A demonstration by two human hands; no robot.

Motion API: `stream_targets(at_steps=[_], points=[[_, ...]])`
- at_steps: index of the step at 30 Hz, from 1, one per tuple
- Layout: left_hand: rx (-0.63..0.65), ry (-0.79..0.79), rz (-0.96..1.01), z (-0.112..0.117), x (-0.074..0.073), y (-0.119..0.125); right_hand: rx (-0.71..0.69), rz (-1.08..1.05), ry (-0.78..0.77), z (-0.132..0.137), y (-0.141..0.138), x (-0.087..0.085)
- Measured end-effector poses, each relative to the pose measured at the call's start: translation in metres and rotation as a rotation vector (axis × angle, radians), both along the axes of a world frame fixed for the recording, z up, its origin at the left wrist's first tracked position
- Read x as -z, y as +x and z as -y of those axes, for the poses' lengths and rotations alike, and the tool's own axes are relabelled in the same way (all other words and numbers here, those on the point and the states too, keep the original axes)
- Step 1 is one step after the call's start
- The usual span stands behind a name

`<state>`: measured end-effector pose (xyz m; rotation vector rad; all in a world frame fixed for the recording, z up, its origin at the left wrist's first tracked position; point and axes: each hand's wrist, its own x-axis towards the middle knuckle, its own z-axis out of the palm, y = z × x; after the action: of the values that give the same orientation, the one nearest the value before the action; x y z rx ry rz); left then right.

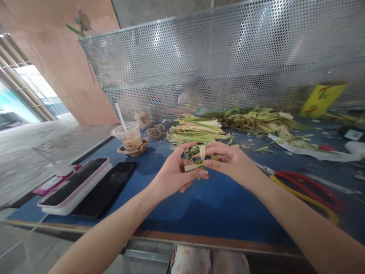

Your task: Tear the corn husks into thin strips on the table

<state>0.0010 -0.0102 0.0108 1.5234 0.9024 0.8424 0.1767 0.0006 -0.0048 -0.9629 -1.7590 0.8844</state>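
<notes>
Pale green folded leaf strips (196, 165) are pinched by the left hand (174, 172) and right hand (231, 163) above the blue table's (216, 207) middle (cut leaf pile (196, 133) toward its far edge), likely keeping crossed folds tight.

Blue table (216, 207), cup (130, 137), 2 phones (76, 184), leaves (196, 133)

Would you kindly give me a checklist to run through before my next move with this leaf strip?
1. Pale folded leaf strip pinched by left hand and right hand: ok.
2. Strip's fold tight: cannot tell, hidden in the grip.
3. Pile of green and cream leaf strips behind the hands: ok.
4. Red-and-yellow-handled cutters on blue table top, off the hands: ok.
5. Clear plastic cup with straw upright, apart from hands: ok.
</notes>
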Motion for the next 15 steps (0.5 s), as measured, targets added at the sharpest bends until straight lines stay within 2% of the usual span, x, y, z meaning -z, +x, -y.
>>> stream_targets(at_steps=[4,9,15], points=[[0.039,0.014,-0.016,0.0009,0.0028,0.0014,0.022,-0.140,-0.043,-0.0021,-0.0019,0.0040],[0.057,0.038,-0.055,0.0017,0.0064,0.0021,0.079,-0.213,-0.014,-0.0004,-0.0039,0.0041],[0.086,0.025,-0.024,0.0010,0.0090,0.0013,0.048,-0.237,-0.056,0.0004,-0.0041,0.0026]])
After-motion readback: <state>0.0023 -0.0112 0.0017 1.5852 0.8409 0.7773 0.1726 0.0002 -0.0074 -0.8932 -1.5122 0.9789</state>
